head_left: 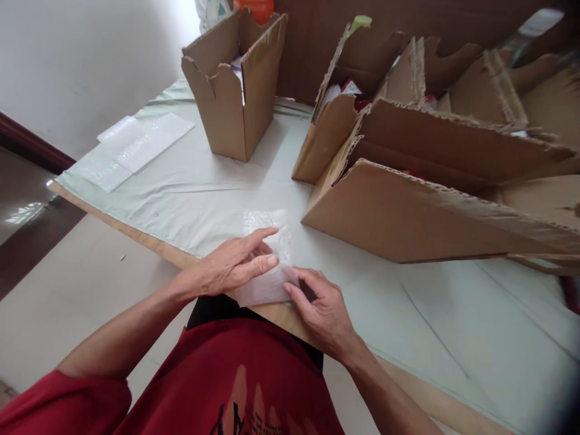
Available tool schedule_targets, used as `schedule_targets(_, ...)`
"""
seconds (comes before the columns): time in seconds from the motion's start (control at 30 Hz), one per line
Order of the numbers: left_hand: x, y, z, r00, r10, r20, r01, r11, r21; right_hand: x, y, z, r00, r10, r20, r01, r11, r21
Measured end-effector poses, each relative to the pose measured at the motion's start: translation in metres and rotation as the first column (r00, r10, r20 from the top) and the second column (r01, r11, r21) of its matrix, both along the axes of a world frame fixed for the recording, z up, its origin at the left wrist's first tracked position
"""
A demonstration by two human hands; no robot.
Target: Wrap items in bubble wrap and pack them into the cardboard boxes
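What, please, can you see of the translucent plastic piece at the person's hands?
The whitish, translucent plastic piece looks crinkled and glossy at its far end, smoother toward its near end. It lies over the cloth-covered table, its near end at the wooden edge. The right hand pinches its right side; the left hand is over it, contact unclear.

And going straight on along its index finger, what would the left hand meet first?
Past the translucent plastic packet, the left hand would probably meet the nearest long brown cardboard box; depth is unclear.
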State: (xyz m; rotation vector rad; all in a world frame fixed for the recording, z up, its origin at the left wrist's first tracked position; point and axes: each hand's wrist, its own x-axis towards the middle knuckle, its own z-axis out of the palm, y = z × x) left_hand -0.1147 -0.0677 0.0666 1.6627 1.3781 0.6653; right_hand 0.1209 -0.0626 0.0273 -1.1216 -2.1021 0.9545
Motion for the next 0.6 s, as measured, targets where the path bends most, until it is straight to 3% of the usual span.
schedule_targets(0.13,-0.005,0.008,-0.008,0.999,0.007,-0.037,-0.009,0.998,-0.059,-0.002,0.007,-0.006,0.987,-0.143,0.08,0.137,0.988,0.074)
schedule_targets(0.23,-0.003,0.007,-0.02,0.998,0.064,-0.015,-0.065,0.996,-0.066,-0.005,0.014,-0.014,0.975,-0.137,0.176,0.11,0.982,0.155)
schedule_targets(0.43,0.014,-0.002,-0.051,0.945,0.328,0.018,-0.327,0.934,0.142,-0.009,0.019,-0.018,0.975,-0.086,0.205,0.05,0.984,0.173)
schedule_targets(0.6,0.024,-0.011,-0.06,0.913,0.406,0.031,-0.398,0.875,0.276,-0.013,0.028,-0.021,0.973,-0.046,0.226,0.003,0.982,0.186)
